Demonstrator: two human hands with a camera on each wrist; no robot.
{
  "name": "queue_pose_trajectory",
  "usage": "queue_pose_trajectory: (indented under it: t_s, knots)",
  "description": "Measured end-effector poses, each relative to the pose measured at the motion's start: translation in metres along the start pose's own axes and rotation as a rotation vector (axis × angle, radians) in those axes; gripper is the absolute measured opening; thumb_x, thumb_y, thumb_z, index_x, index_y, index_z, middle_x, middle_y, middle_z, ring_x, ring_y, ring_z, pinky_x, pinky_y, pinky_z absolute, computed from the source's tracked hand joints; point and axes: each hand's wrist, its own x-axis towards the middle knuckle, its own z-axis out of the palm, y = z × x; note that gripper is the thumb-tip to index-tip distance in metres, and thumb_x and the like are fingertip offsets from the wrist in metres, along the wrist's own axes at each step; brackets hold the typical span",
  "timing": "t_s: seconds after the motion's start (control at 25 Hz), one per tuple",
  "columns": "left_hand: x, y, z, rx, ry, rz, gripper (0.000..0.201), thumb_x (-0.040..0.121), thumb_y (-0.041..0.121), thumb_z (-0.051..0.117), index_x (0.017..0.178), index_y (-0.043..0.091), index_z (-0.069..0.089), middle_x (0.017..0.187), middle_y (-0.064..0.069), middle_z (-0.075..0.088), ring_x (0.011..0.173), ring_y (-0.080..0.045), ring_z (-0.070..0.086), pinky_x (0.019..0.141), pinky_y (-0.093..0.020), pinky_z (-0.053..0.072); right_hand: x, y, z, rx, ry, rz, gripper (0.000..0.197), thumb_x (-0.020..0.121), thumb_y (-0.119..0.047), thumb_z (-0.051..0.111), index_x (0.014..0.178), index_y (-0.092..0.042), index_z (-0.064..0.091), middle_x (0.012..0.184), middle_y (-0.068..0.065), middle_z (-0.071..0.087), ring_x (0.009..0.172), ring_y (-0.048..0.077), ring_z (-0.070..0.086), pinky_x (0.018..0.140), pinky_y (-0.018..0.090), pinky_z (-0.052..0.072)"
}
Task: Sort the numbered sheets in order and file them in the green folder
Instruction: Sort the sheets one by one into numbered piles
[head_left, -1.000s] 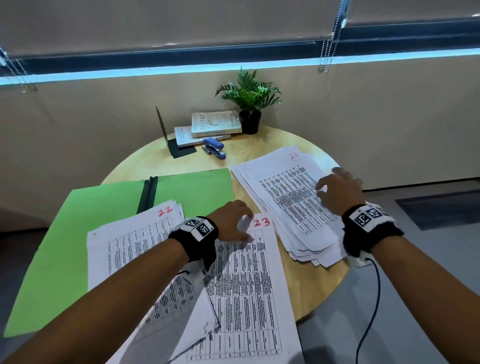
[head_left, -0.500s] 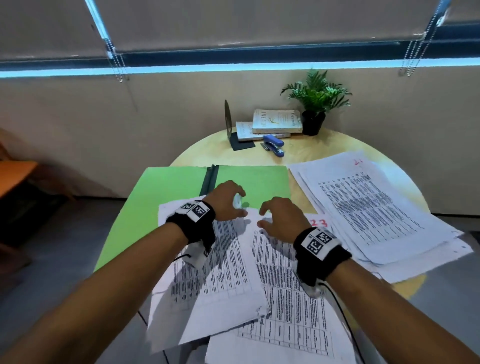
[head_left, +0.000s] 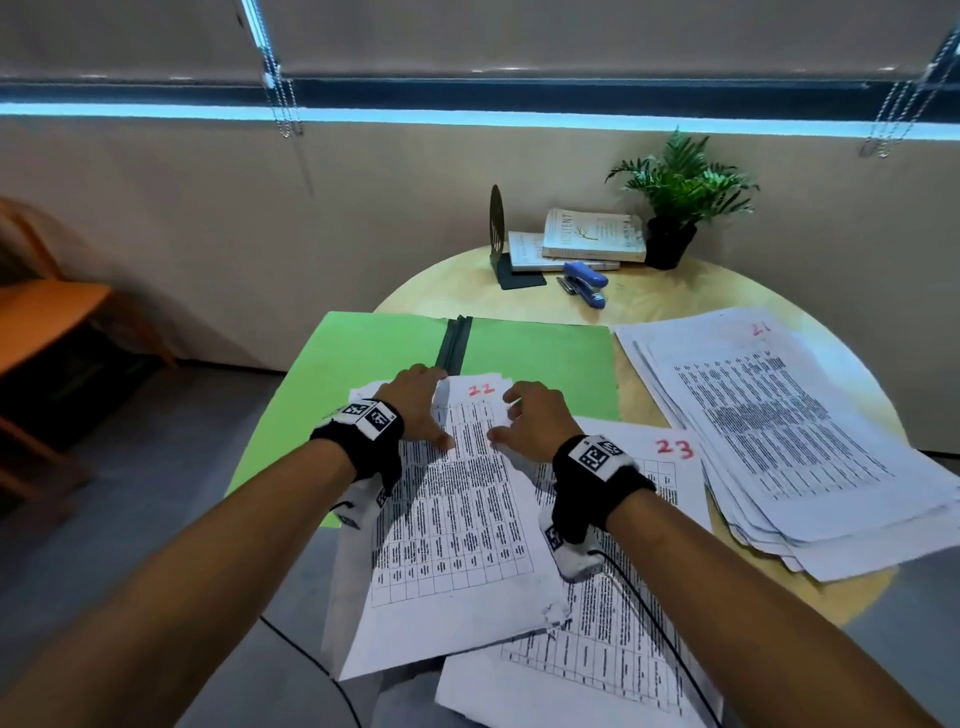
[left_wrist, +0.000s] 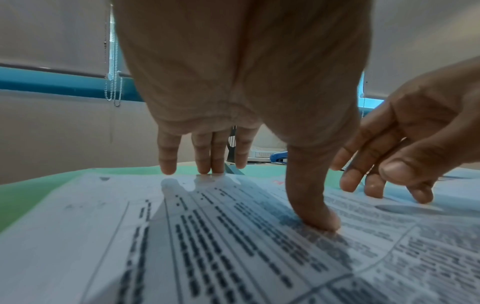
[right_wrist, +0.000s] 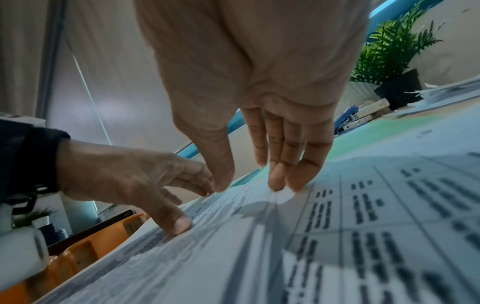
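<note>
Pressing sheet "22" (head_left: 457, 499) beside sheet "23" (head_left: 623, 623): flat-fingered left hand (head_left: 415, 405) and right hand (head_left: 535, 421).

Red handwritten "22" showing at top of sheet (head_left: 457, 499) lying under both hands. Red handwritten "23" showing at top right of neighbouring sheet (head_left: 644, 613). Red number reading as "21", partly faint, sitting at top of paper stack (head_left: 779, 431) on right. Word "RESILIENT" running along cover of top book (head_left: 595, 235). Printed table text on sheets too small to read.
</note>
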Motion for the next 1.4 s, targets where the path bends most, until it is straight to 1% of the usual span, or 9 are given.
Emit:
queue_pose_trajectory:
  t_s: [0.28,0.44,0.52,0.68,0.76,0.92,1.12,1.28,1.4]
  knots:
    - [0.0,-0.007,0.002,0.055,0.012,0.026,0.109,0.063,0.062,0.079,0.148,0.02,0.026,0.152,-0.005,0.03,0.137,-0.028,0.032,0.111,-0.05,0.03,0.006,-0.002,-0.002,0.135,0.018,0.133,0.07,0.073,-0.034,0.085,0.128,-0.006,0.053,0.126,0.01,0.063,0.114,0.024,0.061,0.098,0.033,0.048]
    - [0.003,-0.012,0.001,0.052,0.019,0.025,0.114,0.056,0.069,0.078,0.146,0.021,0.029,0.143,-0.006,0.037,0.13,-0.028,0.039,0.107,-0.051,0.033,0.007,-0.006,0.0,0.112,0.013,0.178,0.076,0.071,-0.037,0.086,0.131,-0.006,0.052,0.129,0.009,0.061,0.118,0.024,0.059,0.098,0.03,0.047]
    - [0.003,-0.009,0.001,0.09,0.047,0.038,0.111,0.054,0.068,0.079,0.144,0.023,0.032,0.137,-0.006,0.039,0.127,-0.028,0.039,0.105,-0.051,0.035,0.007,-0.006,-0.001,0.188,0.025,0.203,0.071,0.072,-0.028,0.086,0.131,-0.005,0.053,0.13,0.009,0.059,0.114,0.023,0.059,0.088,0.025,0.046]
    - [0.002,-0.008,0.001,0.123,0.08,0.034,0.105,0.055,0.068,0.079,0.141,0.025,0.036,0.136,-0.004,0.039,0.129,-0.027,0.035,0.108,-0.052,0.029,0.002,-0.006,0.0,0.236,0.099,0.204,0.038,0.071,-0.017,0.084,0.105,-0.011,0.068,0.107,0.006,0.07,0.068,0.009,0.06,0.054,0.017,0.044]
    - [0.0,-0.009,0.001,0.102,0.076,0.029,0.104,0.055,0.069,0.078,0.14,0.025,0.038,0.136,-0.004,0.04,0.129,-0.027,0.036,0.108,-0.053,0.028,-0.001,-0.009,0.002,0.216,0.136,0.194,0.027,0.07,-0.016,0.084,0.093,-0.015,0.069,0.099,0.004,0.072,0.073,0.014,0.064,0.063,0.02,0.049]
    - [-0.005,-0.007,0.001,0.081,0.074,0.024,0.097,0.056,0.067,0.079,0.135,0.025,0.043,0.135,-0.003,0.042,0.128,-0.026,0.037,0.109,-0.053,0.027,-0.012,-0.015,0.004,0.05,0.193,0.148,0.033,0.079,-0.022,0.077,0.108,-0.017,0.063,0.103,0.0,0.063,0.098,0.024,0.062,0.074,0.026,0.043]
    - [-0.013,0.002,-0.004,0.125,0.152,0.043,0.088,0.057,0.059,0.083,0.129,0.024,0.047,0.128,-0.002,0.045,0.123,-0.025,0.04,0.105,-0.049,0.032,-0.013,-0.019,0.004,0.177,0.256,0.13,0.007,0.079,-0.022,0.072,0.084,-0.023,0.066,0.094,0.002,0.072,0.091,0.024,0.067,0.076,0.027,0.049]
    - [-0.017,0.02,-0.001,-0.3,0.203,0.145,0.048,0.071,0.021,0.083,0.11,0.012,0.055,0.1,-0.008,0.067,0.089,-0.027,0.066,0.076,-0.039,0.056,-0.007,-0.012,0.004,0.425,0.241,0.131,0.004,0.073,-0.02,0.075,0.07,-0.02,0.074,0.078,0.002,0.075,0.077,0.017,0.07,0.078,0.026,0.054]
    - [-0.021,0.032,-0.008,-0.755,0.13,0.051,0.035,0.085,0.029,0.072,0.098,0.0,0.056,0.084,-0.02,0.07,0.07,-0.03,0.072,0.061,-0.041,0.061,-0.009,-0.006,0.004,0.622,0.185,0.137,0.007,0.077,-0.018,0.078,0.073,-0.013,0.077,0.069,-0.001,0.069,0.064,0.017,0.06,0.067,0.029,0.048]
